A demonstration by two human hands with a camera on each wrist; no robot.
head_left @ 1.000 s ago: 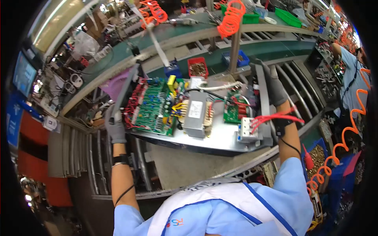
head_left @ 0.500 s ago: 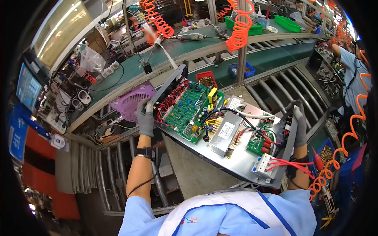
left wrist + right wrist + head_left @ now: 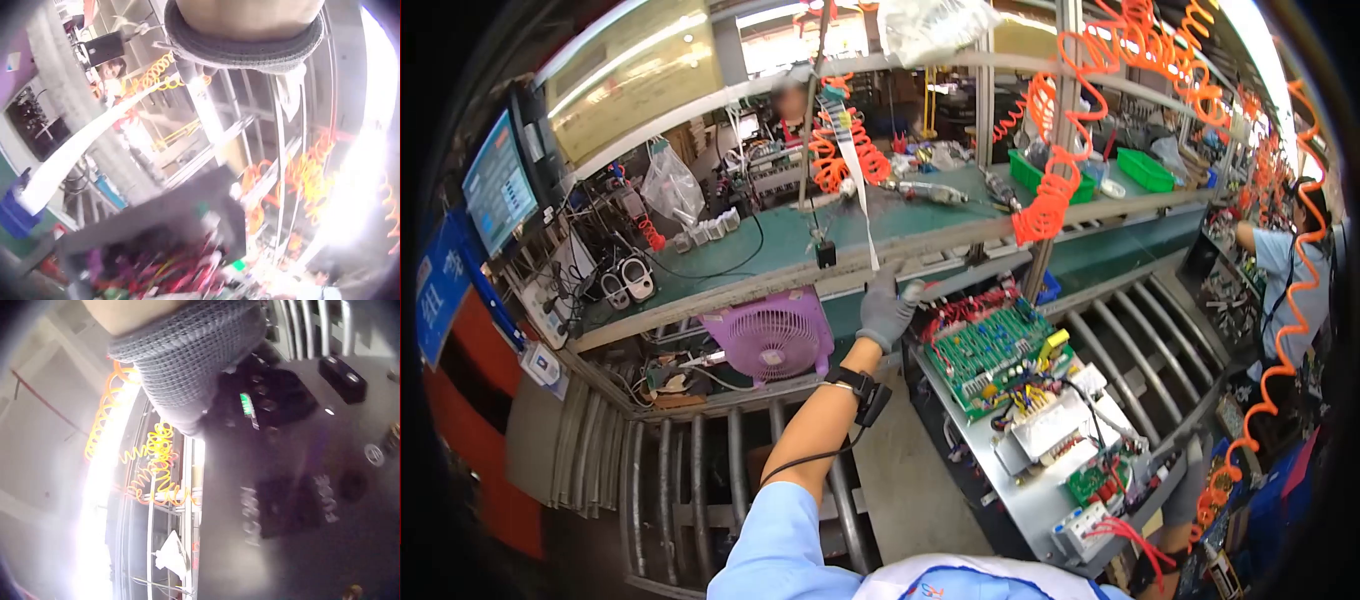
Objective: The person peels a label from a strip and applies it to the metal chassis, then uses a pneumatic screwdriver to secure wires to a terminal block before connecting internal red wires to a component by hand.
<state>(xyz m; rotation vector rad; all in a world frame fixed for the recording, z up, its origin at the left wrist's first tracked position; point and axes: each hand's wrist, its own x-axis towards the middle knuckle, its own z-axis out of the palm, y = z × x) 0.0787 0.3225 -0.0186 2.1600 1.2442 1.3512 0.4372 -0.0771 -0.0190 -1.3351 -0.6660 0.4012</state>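
The metal chassis [image 3: 1010,490] lies slanted in the head view, bearing a green circuit board [image 3: 990,350], a transformer [image 3: 1050,430] and red wires. My gloved left hand [image 3: 885,315] is off its upper left corner, fingers extended and thumb apart, beside the lower end of a hanging white strip [image 3: 858,180]; contact with the strip is unclear. In the left wrist view a gap separates that hand [image 3: 190,69] from the dark end panel [image 3: 156,219]. My right hand [image 3: 1190,485] grips the opposite end panel [image 3: 250,487], its fingertips hidden in the right wrist view.
A purple fan [image 3: 770,335] stands left of my left hand. Metal rollers [image 3: 700,490] lie at the lower left, with others [image 3: 1135,350] beyond the chassis. Green bins [image 3: 1145,170] and tools stand on the back bench [image 3: 790,230]. Orange coiled hoses [image 3: 1050,200] hang down; another person works at far right.
The chassis has turned further and shifted right and down in view. My left hand has come off its left end panel; my right hand has moved down with the other end.
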